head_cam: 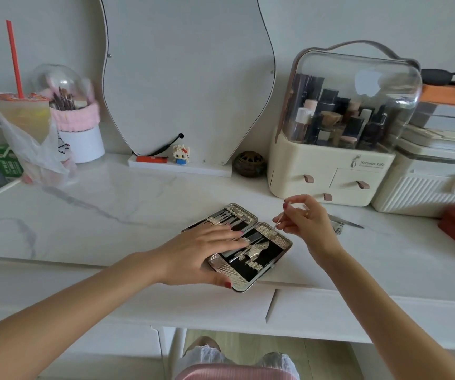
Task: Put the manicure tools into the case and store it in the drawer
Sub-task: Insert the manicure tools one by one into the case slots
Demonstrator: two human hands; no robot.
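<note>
Marble dressing table (89, 215), case (259, 252) lying open near its front edge.
Your left hand (201, 252) pressed flat on it; your right hand (307, 220) pinched a thin tool (280, 218) above it. Clippers (342, 224) waited outside; closing and the drawer (358, 311) remained.

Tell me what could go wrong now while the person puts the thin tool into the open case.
1. The right hand only pinches the thin tool with its fingers, so it could slip and fall.
2. The open case lies close to the table's front edge; the left hand resting on it could push it off.
3. The nail clipper lies behind the right hand and may be forgotten.
</note>
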